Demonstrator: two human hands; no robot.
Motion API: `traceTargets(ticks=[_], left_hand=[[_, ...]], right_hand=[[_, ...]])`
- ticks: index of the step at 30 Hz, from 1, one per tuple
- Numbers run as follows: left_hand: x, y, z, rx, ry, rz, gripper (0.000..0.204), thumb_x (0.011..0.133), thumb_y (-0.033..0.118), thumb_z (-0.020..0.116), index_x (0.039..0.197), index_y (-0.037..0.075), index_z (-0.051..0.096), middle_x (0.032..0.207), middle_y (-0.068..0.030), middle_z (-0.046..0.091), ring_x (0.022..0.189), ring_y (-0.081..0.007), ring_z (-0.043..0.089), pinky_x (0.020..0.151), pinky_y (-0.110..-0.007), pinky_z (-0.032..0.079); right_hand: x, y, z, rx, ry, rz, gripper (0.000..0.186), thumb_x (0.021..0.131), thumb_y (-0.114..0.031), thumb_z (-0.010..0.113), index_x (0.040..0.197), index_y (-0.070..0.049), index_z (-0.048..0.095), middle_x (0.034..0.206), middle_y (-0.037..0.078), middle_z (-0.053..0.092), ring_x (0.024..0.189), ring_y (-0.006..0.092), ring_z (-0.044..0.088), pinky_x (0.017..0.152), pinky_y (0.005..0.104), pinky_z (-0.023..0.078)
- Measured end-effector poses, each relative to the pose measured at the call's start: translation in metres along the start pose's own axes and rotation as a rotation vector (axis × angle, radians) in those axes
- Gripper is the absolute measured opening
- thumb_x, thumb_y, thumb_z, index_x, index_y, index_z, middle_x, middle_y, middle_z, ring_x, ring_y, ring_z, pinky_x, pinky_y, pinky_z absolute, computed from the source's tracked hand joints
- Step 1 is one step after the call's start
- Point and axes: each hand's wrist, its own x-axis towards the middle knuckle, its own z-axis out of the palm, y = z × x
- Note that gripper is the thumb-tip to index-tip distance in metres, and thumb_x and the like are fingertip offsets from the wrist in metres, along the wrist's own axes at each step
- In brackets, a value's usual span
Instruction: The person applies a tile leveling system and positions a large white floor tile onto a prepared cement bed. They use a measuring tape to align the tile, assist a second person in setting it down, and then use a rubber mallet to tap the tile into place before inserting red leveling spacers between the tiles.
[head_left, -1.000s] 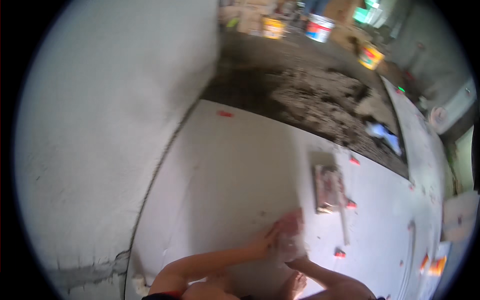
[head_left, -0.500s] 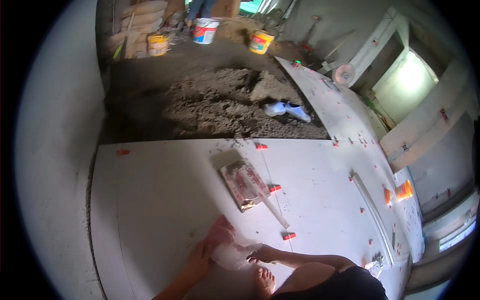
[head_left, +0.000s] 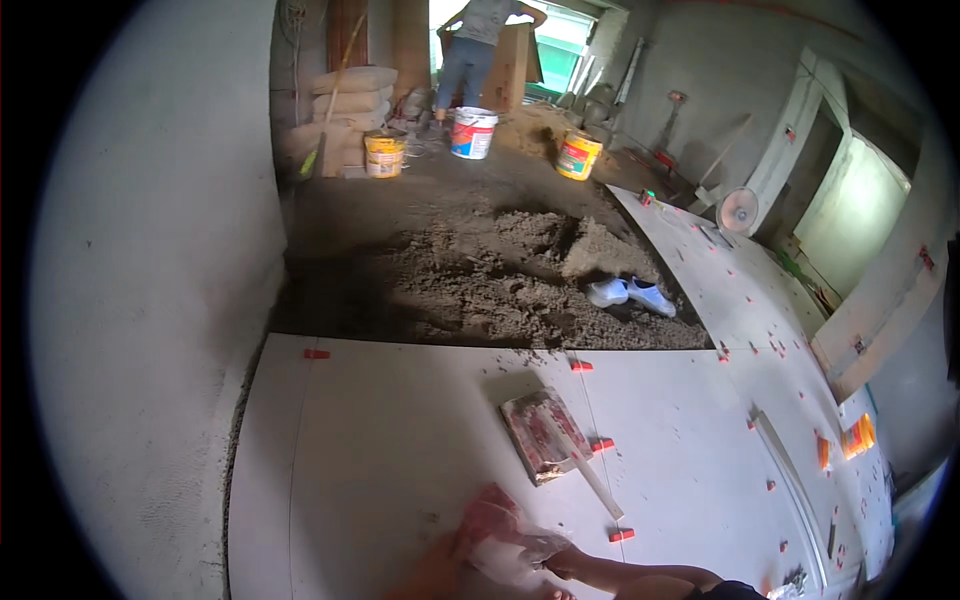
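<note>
A clear plastic bag (head_left: 508,556) with red pieces inside rests on the pale tiles at the lower middle. My left hand (head_left: 432,568) is at the bag's left side, smeared by motion, so its fingers cannot be made out. From the lower right my right hand (head_left: 562,562) reaches past my bent knee and grips the bag's right edge, its fingertips partly hidden by the plastic. Beyond the bag lies a square, red-stained block (head_left: 535,440) smeared with mortar. A pale flat strip (head_left: 598,488) lies across its right side. Red tile wedges (head_left: 621,535) sit along the joint nearby.
Past the tile edge spreads loose grey mortar (head_left: 500,285), with blue-white shoes (head_left: 650,297) on it. Buckets (head_left: 473,135), stacked sacks (head_left: 355,95) and another person (head_left: 470,60) are at the back. A wall (head_left: 160,300) borders the left. A long straight bar (head_left: 790,490) and a fan (head_left: 738,210) are rightward.
My view has tilted up, so the scene sits lower and further right, and more of the other person shows. My left hand has become more blurred. Both hands stay at the bag.
</note>
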Motion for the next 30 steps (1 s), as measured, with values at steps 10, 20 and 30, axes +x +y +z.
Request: traceTargets(ticks=[10,20,30], left_hand=[[0.008,-0.003,0.020,-0.097,0.196,0.006,0.047,0.094,0.025,0.051,0.131,-0.004,0.044,0.129,-0.0301,0.046,0.114,-0.0473,0.048,0.098,-0.049,0.040],[0.013,-0.033,0.026,-0.036,0.289,-0.003,0.049,0.086,0.026,0.060,0.127,0.001,0.050,0.131,-0.0269,0.048,0.121,-0.0427,0.047,0.103,-0.049,0.038],[0.021,0.061,-0.072,-0.212,0.390,0.085,0.045,0.083,0.020,0.069,0.122,0.002,0.056,0.115,-0.0183,0.061,0.102,-0.0348,0.060,0.090,-0.043,0.050]], right_hand=[[0.002,-0.022,0.006,0.182,-0.120,0.102,0.033,0.096,-0.012,0.054,0.127,-0.001,0.055,0.112,0.011,0.065,0.096,0.0194,0.064,0.086,0.0341,0.053],[-0.066,-0.079,-0.067,-0.652,-0.120,0.558,0.035,0.094,-0.031,0.059,0.113,-0.001,0.059,0.103,0.012,0.067,0.085,0.0213,0.069,0.074,0.0330,0.057],[-0.088,-0.161,0.067,-1.138,0.432,-0.392,0.028,0.079,-0.020,0.071,0.099,-0.003,0.062,0.086,0.016,0.070,0.079,0.0276,0.069,0.073,0.0382,0.054]])
